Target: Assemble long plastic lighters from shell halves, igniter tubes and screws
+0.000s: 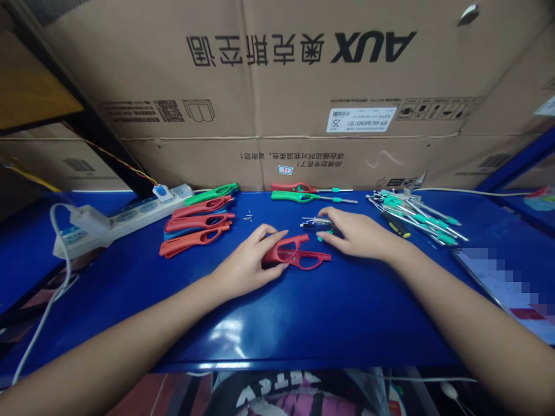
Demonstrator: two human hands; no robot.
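Cardboard box (269, 118), rear of table: "AUX" and large Chinese characters in black, printed upside down; smaller Chinese lines below, also inverted; QR code (169, 111) to the left. White label (362, 119) on the box: inverted, "25" legible, remaining fine print uncertain. Small blue-edged sticker (285, 170): red mark, too small to read. Dark clothing (303, 398) at the near side: ampersand and white capitals, partly cut off.

Left hand (251, 257): thumb and fingers closed around the left end of a red casing (272, 252). Second red casing (318, 255): directly beside the first, reaching farther right.

Right hand (358, 231): fingertips at a small metal part (316, 222) with thin wires, thumb beside a teal piece (323, 236); whether it grips either, cannot tell. Both lie right of and behind the held casing.

Table (277, 323): blue, glossy; open surface between the forearms to the straight front edge. Room at left bounded by a row of green, red and orange casings (197, 207) and a white power strip (143, 214); at right by a bundle of metal rods (429, 219) with teal fittings and a phone (489, 277).
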